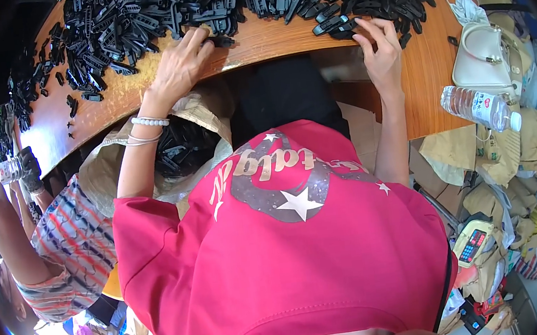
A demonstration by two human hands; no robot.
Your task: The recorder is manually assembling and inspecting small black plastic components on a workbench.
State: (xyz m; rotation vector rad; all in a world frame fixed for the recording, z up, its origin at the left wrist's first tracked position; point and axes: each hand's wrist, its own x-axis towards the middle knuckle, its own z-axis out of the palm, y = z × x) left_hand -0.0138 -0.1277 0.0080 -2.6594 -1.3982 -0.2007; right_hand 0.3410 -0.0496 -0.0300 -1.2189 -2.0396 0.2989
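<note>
A large heap of black plastic clip-like parts (pixel 199 5) covers the far side of the wooden table (pixel 281 40). My left hand (pixel 182 65) is at the table's near edge, with thumb and fingers closed on one black plastic part (pixel 221 41). Farther right, the thumb and forefinger of my right hand (pixel 383 47) close round the end of another black plastic part (pixel 347 27). Beside that one, touching or nearly so, are a few similar parts (pixel 327 25). The exact shape of the held pieces is partly hidden by my fingers.
Below my left forearm stands an open sack (pixel 101 165) holding more black parts. A white handbag (pixel 483 56) and a clear plastic bottle (pixel 475 106) lie at the right edge. Another person (pixel 71 247) sits at the left. Sacks and a keypad device (pixel 473 244) are at lower right.
</note>
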